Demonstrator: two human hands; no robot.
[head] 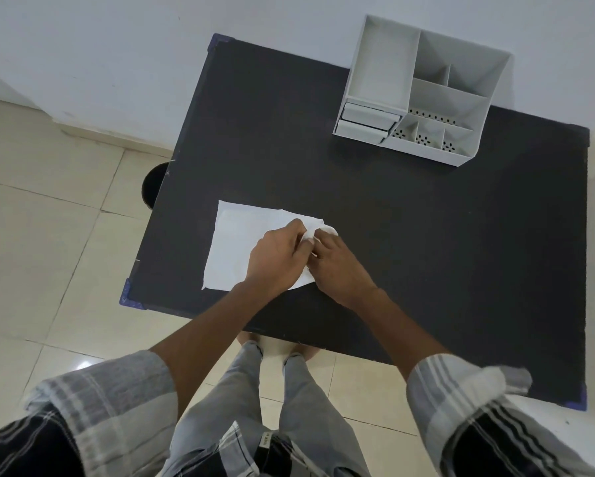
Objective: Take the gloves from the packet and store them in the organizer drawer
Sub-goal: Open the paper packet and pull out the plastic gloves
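Note:
A flat white packet (236,242) lies on the near left part of the dark table (427,253). Both hands meet at its right end. My left hand (277,258) rests on the packet and pinches its right edge. My right hand (337,261) grips the same end, where a bit of white material bulges out past the fingers. Whether that bit is a glove or the packet's flap cannot be told. The grey organizer (423,92) stands at the table's far right, with two shut drawers (366,122) at its lower left.
The organizer has several open compartments, some with perforated floors. A white wall runs behind the table. A dark round object (153,184) sits on the tiled floor beside the table's left edge. My legs stand at the near edge.

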